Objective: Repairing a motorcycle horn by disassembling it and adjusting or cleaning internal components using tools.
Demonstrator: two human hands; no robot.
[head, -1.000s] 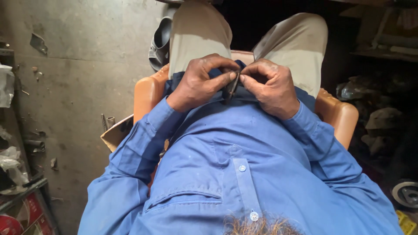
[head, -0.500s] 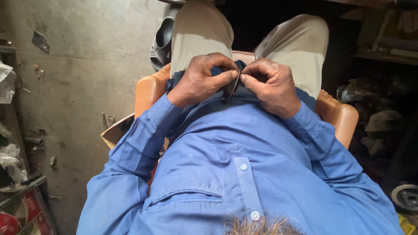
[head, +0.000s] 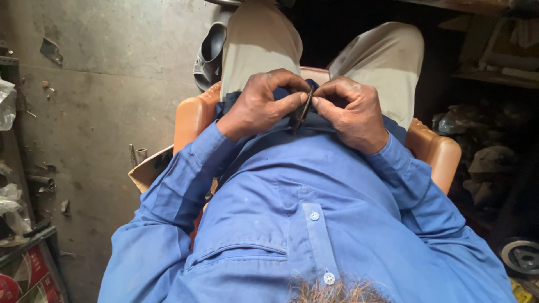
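- Your left hand (head: 264, 104) and right hand (head: 351, 112) meet over your lap, both clamped by thumb and fingertips on a small thin dark flat piece (head: 302, 109) that stands on edge between them.
- That dark piece sits just above the hem of your blue button-up cotton shirt (head: 314, 207), between your two knees in pale khaki trousers (head: 258, 45); what it is made of cannot be told.
- Your curled fingers hide most of the piece, so only a narrow strip shows.
- You are sitting on an orange moulded plastic chair (head: 191, 115), whose rim shows at both sides of your hips and hems in your elbows.
- A dark grey rubber sandal (head: 209, 56) lies just beside your left thigh on the floor.
- A torn brown cardboard scrap (head: 149, 171) pokes out under your left forearm.
- To your left the stained grey concrete floor (head: 106, 95) gives open room, scattered with small bits of debris.
- Crumpled clear plastic bags (head: 8, 104) crowd the far left edge.
- To your right, dim cluttered shelves (head: 494, 62) and a dark round metal wheel (head: 521, 255) close that side.
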